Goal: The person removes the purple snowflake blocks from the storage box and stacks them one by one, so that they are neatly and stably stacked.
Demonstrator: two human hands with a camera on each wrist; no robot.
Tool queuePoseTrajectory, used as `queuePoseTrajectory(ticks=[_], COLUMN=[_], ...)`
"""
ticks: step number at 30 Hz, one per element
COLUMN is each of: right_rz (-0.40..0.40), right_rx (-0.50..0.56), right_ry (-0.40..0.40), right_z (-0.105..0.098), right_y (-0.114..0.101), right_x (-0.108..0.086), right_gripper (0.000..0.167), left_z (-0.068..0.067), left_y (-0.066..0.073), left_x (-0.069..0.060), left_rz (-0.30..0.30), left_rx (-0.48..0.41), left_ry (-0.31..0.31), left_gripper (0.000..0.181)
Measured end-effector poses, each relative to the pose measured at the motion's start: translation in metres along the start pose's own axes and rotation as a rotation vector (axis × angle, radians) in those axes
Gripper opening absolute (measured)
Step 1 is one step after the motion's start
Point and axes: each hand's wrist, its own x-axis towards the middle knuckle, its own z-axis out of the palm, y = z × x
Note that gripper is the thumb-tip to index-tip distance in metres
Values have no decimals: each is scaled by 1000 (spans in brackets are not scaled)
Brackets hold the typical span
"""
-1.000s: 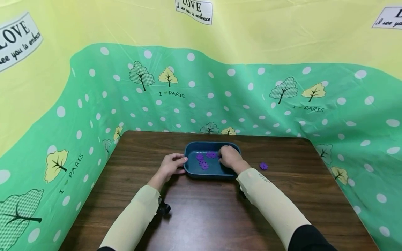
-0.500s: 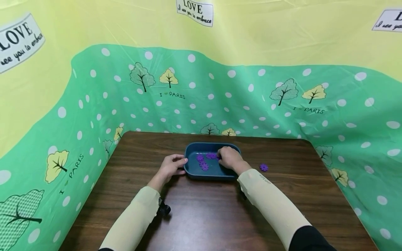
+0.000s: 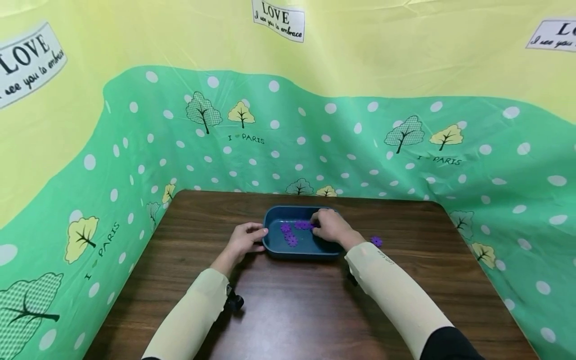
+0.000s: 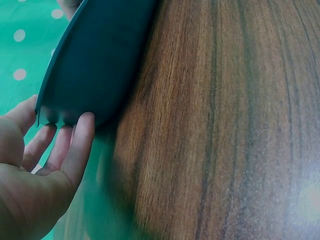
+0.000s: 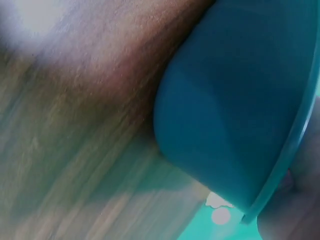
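A blue rectangular tray (image 3: 301, 255) stands at the back of the table. Inside lie several purple snowflake discs, with one chain (image 3: 289, 235) slanting on the left and a short row (image 3: 302, 225) near the back. My left hand (image 3: 243, 240) rests its fingertips against the tray's left end; in the left wrist view, its extended fingers (image 4: 82, 137) touch the outer wall. Over the tray's right side, my right hand (image 3: 332, 225) reaches in with curled fingers, pinching a purple disc at the row's right end. In the right wrist view the tray's wall hides the fingertips.
A single purple snowflake disc (image 3: 376, 241) lies on the brown wooden table (image 3: 288, 310) to the right of the tray, close to the right sleeve. A green and yellow printed cloth (image 3: 252, 170) hangs around the table's back and sides.
The right wrist and forearm have shifted slightly to the right while the fingers stay at the row of discs. The left hand and tray hold their place. The head view has tilted a little.
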Motion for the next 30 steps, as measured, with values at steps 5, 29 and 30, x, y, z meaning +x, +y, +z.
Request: queuePoseTrajectory(ticks=[5,29,30], right_rz=[-35,-111,-112], right_rx=[31,125,124], right_ry=[29,136,144], right_z=[-4,-38,-38], right_y=[5,30,32], right_x=[-6,-38,-40], right_gripper=[28,24,23], left_z=[0,1,1], left_y=[0,0,1], left_x=[-1,-3,-3], left_rz=[0,3,2], left_rx=[7,9,9], left_ry=[-3,2,3], left_gripper=[45,40,40])
